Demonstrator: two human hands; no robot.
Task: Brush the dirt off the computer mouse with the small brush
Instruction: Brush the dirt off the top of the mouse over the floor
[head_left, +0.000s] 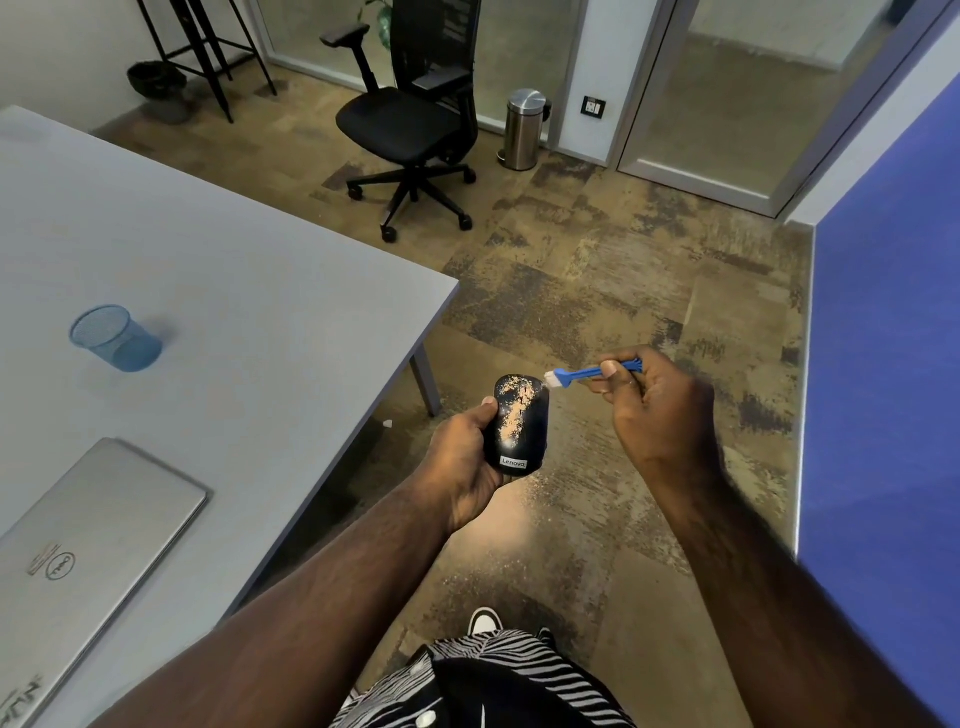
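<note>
Two hands busy | left hand (467, 457) grips dusty mouse (517, 426) | right hand (660, 410) pinches brush (592, 372), handle end hidden

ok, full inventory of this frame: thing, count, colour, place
computer mouse: 1, black with tan dirt on top, in left hand over the floor
small brush: 1, blue handle, white bristles at the mouse's far right edge
table: 1, grey, left
mesh cup: 1, blue, on table
laptop: 1, silver, closed, table's near edge
office chair: 1, black, far centre
pedal bin: 1, steel, by the glass partition
partition panel: 1, blue, right
left hand: 1, grips mouse
right hand: 1, pinches brush handle
</note>
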